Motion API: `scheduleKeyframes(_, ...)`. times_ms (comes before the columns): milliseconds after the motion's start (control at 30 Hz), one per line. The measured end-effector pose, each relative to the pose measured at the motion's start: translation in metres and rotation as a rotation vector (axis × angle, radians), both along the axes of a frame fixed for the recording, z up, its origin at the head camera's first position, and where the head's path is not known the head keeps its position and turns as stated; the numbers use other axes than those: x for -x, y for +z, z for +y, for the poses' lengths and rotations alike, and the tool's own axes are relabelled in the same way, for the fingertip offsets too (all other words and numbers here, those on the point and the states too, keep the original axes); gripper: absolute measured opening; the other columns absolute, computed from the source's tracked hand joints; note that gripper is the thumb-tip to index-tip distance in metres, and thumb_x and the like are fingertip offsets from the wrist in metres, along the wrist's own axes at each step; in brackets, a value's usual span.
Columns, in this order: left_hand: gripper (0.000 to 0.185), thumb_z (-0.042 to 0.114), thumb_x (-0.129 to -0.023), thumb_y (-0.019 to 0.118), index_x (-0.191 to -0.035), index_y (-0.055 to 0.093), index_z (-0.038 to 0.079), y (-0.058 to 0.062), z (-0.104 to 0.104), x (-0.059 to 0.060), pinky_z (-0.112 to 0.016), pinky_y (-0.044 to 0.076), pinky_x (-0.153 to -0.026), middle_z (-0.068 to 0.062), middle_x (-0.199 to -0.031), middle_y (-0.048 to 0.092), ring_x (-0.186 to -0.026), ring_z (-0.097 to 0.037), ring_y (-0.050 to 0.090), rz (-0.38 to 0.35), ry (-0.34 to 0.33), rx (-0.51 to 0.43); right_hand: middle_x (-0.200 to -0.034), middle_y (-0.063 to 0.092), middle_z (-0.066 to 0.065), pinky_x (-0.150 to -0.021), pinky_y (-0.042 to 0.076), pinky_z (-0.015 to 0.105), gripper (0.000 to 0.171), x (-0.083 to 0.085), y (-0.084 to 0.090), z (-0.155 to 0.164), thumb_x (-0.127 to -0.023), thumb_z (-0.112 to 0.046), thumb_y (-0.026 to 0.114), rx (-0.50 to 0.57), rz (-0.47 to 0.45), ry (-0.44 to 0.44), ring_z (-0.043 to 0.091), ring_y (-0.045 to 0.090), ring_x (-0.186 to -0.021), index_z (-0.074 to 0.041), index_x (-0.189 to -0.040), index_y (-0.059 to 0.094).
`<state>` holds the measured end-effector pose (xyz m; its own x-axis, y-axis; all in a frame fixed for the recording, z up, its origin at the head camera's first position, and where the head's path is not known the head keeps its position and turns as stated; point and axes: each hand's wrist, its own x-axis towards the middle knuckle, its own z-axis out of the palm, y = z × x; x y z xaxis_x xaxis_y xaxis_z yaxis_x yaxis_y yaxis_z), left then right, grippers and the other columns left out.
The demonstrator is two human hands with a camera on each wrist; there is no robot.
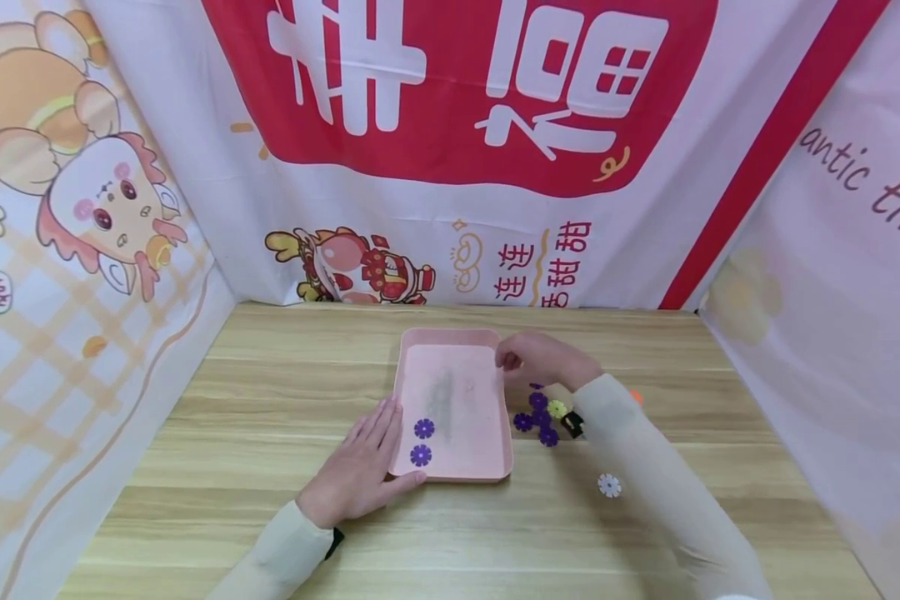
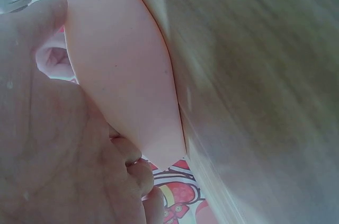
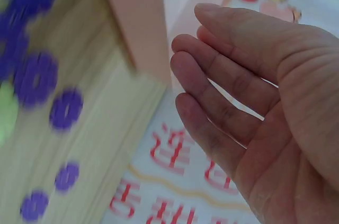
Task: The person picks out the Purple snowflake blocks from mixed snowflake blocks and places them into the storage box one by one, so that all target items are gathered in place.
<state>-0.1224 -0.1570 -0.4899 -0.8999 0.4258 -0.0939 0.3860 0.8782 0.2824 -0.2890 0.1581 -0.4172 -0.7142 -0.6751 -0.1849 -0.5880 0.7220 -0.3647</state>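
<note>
Sleeves fill the near edge of the head view, both arms reaching onto the wooden table (image 1: 255, 392). Left hand (image 1: 360, 471) lies flat, fingers straight and together, pressed against the near-left side of the pink tray (image 1: 450, 337) — the left wrist view shows the palm right up against the tray wall (image 2: 122, 75). It steadies the tray, it does not grip it.

Right hand (image 1: 540, 360) hovers at the tray's far-right rim. The right wrist view shows its fingers (image 3: 222, 91) loosely extended and slightly apart, palm bare, nothing held.

Two purple flower discs (image 1: 422, 442) sit in the near-left of the tray, close together. A cluster of purple discs (image 1: 536, 421) with one yellow-green disc (image 1: 557, 408) lies on the table just right of the tray, partly under the right forearm. One white disc (image 1: 610, 485) lies apart, nearer and further right. Something orange (image 1: 635, 396) peeks out past the right sleeve; can't tell what it is.

Risks, as I judge them:
- right sleeve hangs over the cluster — pulling the arm back could drag discs away or off the table
- tray is only held by a flat palm, so a knock on the far rim could slide or pivot it
- discs are thin and flat — fingertip pickup may slip or grab two
</note>
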Motion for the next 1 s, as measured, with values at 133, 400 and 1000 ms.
scheduleKeyframes(133, 0.104, 0.072, -0.102, 0.046, -0.167, 0.016, -0.003, -0.001, 0.000, 0.000, -0.056, 0.018, -0.135, -0.021, -0.177, 0.009, -0.166, -0.038, 0.009, 0.003, -0.006, 0.004, -0.110, 0.077, 0.007, -0.094, 0.063, 0.038, 0.021, 0.003, 0.002, 0.035, -0.097, -0.013, 0.076, 0.009, 0.007, -0.065, 0.016, 0.070, -0.099, -0.009, -0.117, 0.075)
scheduleKeyframes(400, 0.104, 0.073, -0.102, 0.045, -0.167, 0.016, -0.003, -0.002, 0.000, -0.001, -0.056, 0.017, -0.135, -0.022, -0.177, 0.008, -0.166, -0.038, 0.009, 0.011, -0.011, 0.006, -0.113, 0.077, 0.009, -0.095, 0.063, 0.044, 0.020, -0.002, -0.001, 0.097, -0.098, -0.010, 0.074, 0.007, -0.034, -0.155, 0.018, 0.070, -0.100, -0.009, -0.118, 0.076)
scheduleKeyframes(1000, 0.104, 0.072, -0.102, 0.045, -0.167, 0.015, -0.003, -0.002, -0.001, 0.000, -0.056, 0.016, -0.135, -0.020, -0.178, 0.006, -0.166, -0.037, 0.008, -0.006, -0.001, -0.001, -0.110, 0.077, 0.003, -0.094, 0.064, 0.044, 0.021, -0.026, -0.055, 0.142, -0.097, -0.011, 0.076, 0.054, -0.073, -0.248, 0.018, 0.072, -0.103, -0.011, -0.118, 0.075)
